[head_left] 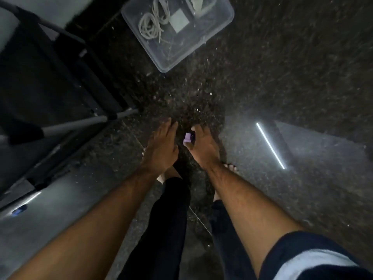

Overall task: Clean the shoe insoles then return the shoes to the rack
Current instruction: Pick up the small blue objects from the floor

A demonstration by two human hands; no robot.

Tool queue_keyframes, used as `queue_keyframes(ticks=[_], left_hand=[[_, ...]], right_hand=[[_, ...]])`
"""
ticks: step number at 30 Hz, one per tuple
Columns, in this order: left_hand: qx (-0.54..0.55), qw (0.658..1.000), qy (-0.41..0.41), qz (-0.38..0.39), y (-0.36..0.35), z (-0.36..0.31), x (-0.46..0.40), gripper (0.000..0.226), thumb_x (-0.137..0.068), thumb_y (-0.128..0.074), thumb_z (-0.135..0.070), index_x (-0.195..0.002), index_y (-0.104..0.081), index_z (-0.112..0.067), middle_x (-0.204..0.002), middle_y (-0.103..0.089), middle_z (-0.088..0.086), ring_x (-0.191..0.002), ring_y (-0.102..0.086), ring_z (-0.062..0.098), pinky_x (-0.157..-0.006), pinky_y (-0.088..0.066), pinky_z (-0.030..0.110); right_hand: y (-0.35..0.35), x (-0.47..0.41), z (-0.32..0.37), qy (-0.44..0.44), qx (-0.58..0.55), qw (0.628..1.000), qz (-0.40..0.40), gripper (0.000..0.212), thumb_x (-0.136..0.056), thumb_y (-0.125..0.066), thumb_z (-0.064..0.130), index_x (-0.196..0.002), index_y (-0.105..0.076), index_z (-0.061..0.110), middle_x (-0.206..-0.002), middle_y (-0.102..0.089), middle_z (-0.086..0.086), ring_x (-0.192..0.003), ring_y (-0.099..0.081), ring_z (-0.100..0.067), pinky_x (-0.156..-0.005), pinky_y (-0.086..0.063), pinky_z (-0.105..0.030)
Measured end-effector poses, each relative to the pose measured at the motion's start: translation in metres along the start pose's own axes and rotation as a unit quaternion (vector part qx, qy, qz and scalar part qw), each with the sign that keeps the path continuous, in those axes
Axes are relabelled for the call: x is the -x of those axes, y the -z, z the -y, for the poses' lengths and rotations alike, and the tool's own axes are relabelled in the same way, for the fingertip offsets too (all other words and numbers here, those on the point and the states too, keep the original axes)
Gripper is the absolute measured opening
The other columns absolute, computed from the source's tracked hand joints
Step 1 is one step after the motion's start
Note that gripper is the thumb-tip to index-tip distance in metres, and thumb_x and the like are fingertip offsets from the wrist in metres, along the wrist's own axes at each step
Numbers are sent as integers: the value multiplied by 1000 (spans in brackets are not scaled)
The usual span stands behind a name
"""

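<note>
Standing at the frame's left, the dark shoe rack (66, 81) waited; no shoes or insoles showed. Mid-frame, left hand (161, 147) hung loosely spread, empty, while right hand (203, 147) pinched a small purple object (187, 137), probably for cleaning.

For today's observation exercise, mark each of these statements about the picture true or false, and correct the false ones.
1. The right hand holds a small purple object in its fingers. True.
2. The left hand grips a shoe. False: it holds nothing, its fingers loosely extended.
3. A clear plastic tray lying on the floor holds white laces. True.
4. The tray lies between the person's feet. False: it lies farther out, beyond both hands.
5. A dark rack with metal tubes stands on the person's left. True.
</note>
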State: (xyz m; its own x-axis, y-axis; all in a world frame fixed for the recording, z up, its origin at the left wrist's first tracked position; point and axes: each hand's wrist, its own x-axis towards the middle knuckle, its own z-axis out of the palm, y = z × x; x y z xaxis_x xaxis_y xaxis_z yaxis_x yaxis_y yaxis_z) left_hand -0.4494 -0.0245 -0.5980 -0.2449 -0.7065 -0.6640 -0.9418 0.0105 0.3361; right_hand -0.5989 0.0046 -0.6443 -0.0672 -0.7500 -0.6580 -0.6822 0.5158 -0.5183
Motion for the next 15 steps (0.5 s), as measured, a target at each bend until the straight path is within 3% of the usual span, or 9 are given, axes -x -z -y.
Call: queue_keyframes(ticks=[4,7,9,12,15], left_hand=[[-12,1000,12,5,-21,10,-11,79,-93,-58,-13,-160,-16,-10,-170,-9,11,-156,-9,30,-124,-18,50],[-13,1000,15,11,-23,13,-10,81,-94,-58,-16,-161,-13,-10,-170,-6,11,-156,-7,29,-124,-18,51],[-13,1000,10,10,-19,12,-5,81,-94,-58,-16,-161,-12,-11,-170,-6,10,-156,-7,29,-124,-18,51],[0,1000,12,11,-1,1,10,81,-93,-57,-14,-161,-13,-9,-169,-9,12,-156,-9,31,-123,-18,53],[3,1000,4,12,33,-24,47,81,-91,-58,-15,-160,-17,-8,-169,-13,14,-155,-14,34,-122,-22,54]], right_hand=[[-31,-8,-4,23,16,999,18,53,-82,-77,24,-125,-46,22,-127,-48,-8,-93,-71,-22,-76,-61,-42],[-39,-12,-6,30,51,998,5,40,-87,-63,16,-123,-47,18,-119,-51,-13,-85,-68,-29,-71,-59,-43],[-31,-11,-6,33,-3,999,9,37,-83,-60,11,-118,-51,14,-114,-55,-14,-82,-66,-28,-74,-58,-39],[5,3,1,19,-102,995,6,28,-77,-62,-1,-103,-58,8,-98,-62,-12,-79,-55,-19,-72,-41,-20],[60,35,22,-52,-205,975,60,31,-79,-61,2,-103,-54,20,-90,-62,1,-77,-61,-20,-68,-52,-34]])
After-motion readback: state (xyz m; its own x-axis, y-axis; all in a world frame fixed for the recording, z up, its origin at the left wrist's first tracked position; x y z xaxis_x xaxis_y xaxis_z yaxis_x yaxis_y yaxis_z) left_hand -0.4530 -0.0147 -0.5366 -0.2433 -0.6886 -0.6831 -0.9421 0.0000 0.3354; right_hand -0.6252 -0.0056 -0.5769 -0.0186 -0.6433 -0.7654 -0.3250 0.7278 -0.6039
